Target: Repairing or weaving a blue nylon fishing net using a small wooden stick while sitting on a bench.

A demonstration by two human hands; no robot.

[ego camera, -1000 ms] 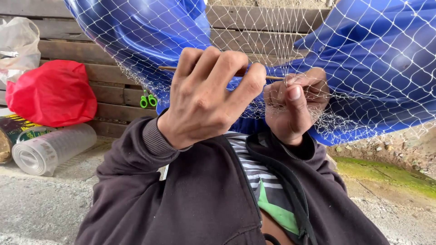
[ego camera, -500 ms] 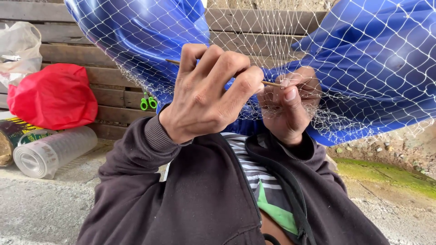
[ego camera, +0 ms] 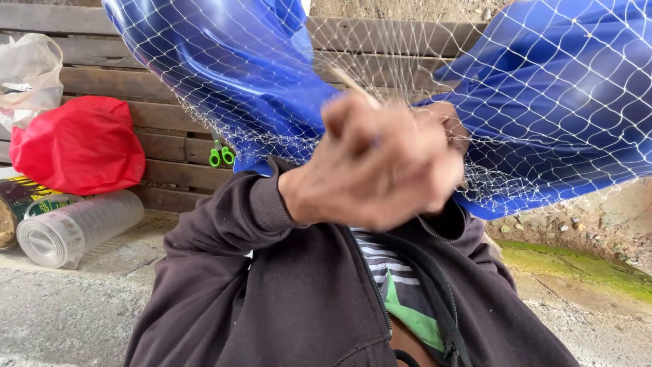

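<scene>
A fine white net (ego camera: 543,102) hangs in front of me over a shiny blue plastic sheet (ego camera: 238,61). My left hand (ego camera: 380,163) is raised in the middle of the view, blurred, with its fingers curled shut around a thin wooden needle (ego camera: 353,85) whose tip sticks up and to the left. My right hand (ego camera: 451,122) is just behind it and mostly hidden, pinching the net's mesh. Both hands are close together at the net's lower edge, above my dark jacket and striped shirt.
A red bag (ego camera: 78,146) and a clear plastic bag (ego camera: 30,75) lean on the wooden plank wall (ego camera: 170,146) at left. A clear ribbed container (ego camera: 75,228) lies on the concrete. Green-handled scissors (ego camera: 221,156) rest on a plank. Mossy ground (ego camera: 577,261) lies to the right.
My left hand has curled from raised, spread fingers into a fist and swung right, covering my right hand. The needle has tilted from near level to pointing up-left.
</scene>
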